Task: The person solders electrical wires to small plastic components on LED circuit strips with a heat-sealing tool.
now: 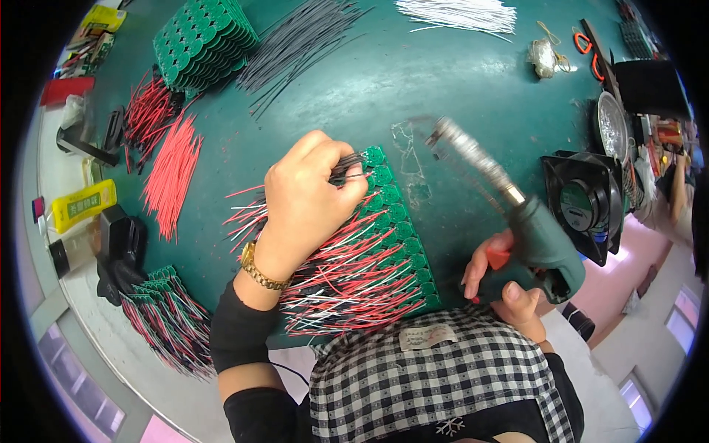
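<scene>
My left hand (314, 192) is closed in a pinch on a small bundle of black wires (344, 165), held at the far end of a green circuit board panel (402, 226). Many red, white and black wires (347, 284) fan leftward from the rows of round boards in that panel. To its right, my right hand (484, 264) grips a green pistol-shaped soldering gun (545, 240) with a red trigger. The gun's metal front is blurred by motion and points up and left, apart from the boards.
Stacked green panels (203, 40), black wires (295, 44) and white wires (458, 15) lie at the back. Red wires (172, 173) and a wired board bundle (170, 317) are left. A black fan (583, 207), round metal dish (611, 127) and orange-handled scissors (583, 43) stand right.
</scene>
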### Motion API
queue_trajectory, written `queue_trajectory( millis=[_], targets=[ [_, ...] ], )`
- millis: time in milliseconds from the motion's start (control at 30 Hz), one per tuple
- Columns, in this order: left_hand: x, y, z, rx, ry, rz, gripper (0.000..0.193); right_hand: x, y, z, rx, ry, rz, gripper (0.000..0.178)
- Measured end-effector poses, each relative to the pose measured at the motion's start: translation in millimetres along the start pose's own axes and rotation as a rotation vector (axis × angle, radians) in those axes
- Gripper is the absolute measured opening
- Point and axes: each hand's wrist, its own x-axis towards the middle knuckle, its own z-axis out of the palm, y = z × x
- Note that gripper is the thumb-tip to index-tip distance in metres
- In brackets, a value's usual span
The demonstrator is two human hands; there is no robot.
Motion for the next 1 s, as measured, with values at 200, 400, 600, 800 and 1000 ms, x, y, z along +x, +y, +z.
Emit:
queue_trajectory(
  millis=[200,400,600,800,1000],
  targets=[
    [1,4,-1,0.014,-0.008,-0.009,0.011,-11,-3,-8,-0.324,-0.022,0.116,0.066],
    [2,4,-1,0.034,-0.021,-0.017,0.010,-12,1,-14,-0.292,-0.025,0.172,0.067],
    [2,3,1,0.043,-0.006,-0.010,0.010,-10,8,-26,-0.269,-0.196,0.052,0.037],
    [0,4,1,0.041,-0.019,-0.041,0.011,-9,7,-20,-0.352,-0.194,0.046,0.032],
    [0,4,3,0.090,-0.027,-0.010,0.013,-10,10,-26,-0.433,-0.227,-0.019,0.037]
  ],
)
